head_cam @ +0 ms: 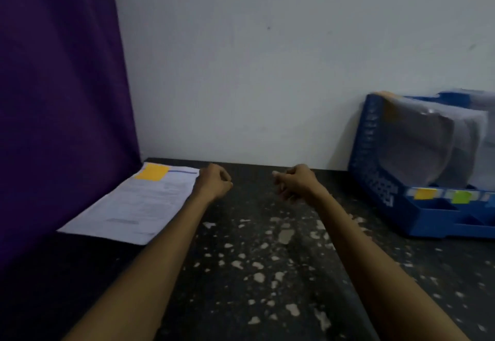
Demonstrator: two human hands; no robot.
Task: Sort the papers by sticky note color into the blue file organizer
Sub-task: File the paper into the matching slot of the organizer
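A white printed paper (134, 204) with an orange sticky note (152, 171) at its top lies flat on the dark table at the left. My left hand (214, 182) hovers just right of the paper's top corner, fingers curled, holding nothing. My right hand (294, 182) is stretched out mid-table, fingers curled and empty. The blue file organizer (375, 180) stands at the right against the wall, with curved papers in its slots. An orange sticky note (425, 193) and a green sticky note (461, 197) mark its front ledge.
A purple curtain (59, 99) hangs along the left side, next to the paper. A white wall (254, 72) closes the back of the dark, paint-flecked table (254, 260). Bare tabletop lies between the paper and the organizer.
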